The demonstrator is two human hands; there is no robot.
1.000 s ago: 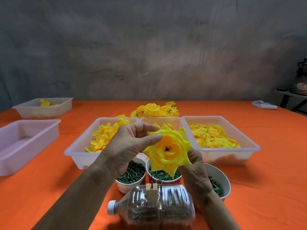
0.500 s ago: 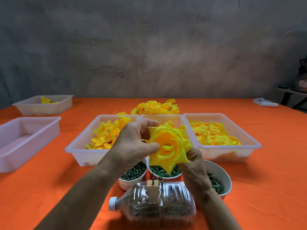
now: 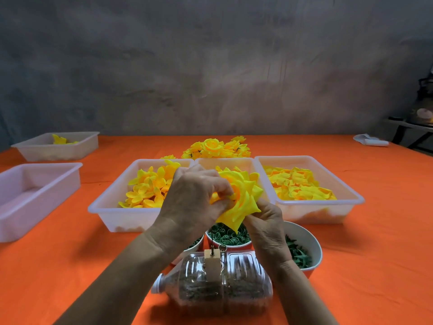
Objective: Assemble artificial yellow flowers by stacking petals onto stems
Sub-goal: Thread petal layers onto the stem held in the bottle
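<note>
Yellow flower (image 3: 243,200) held mid-air above the green-filled cups (image 3: 228,236), face turned left. Left hand (image 3: 192,205) pinches its centre petals; right hand (image 3: 264,221) grips it from beneath, stem hidden. Petal trays (image 3: 351,198) just beyond on the counter (image 3: 70,266); bottle jig (image 3: 210,282) near, directly below.

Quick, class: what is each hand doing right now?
Left hand: pinching the flower at its centre.
Right hand: gripping the flower from underneath.
</note>
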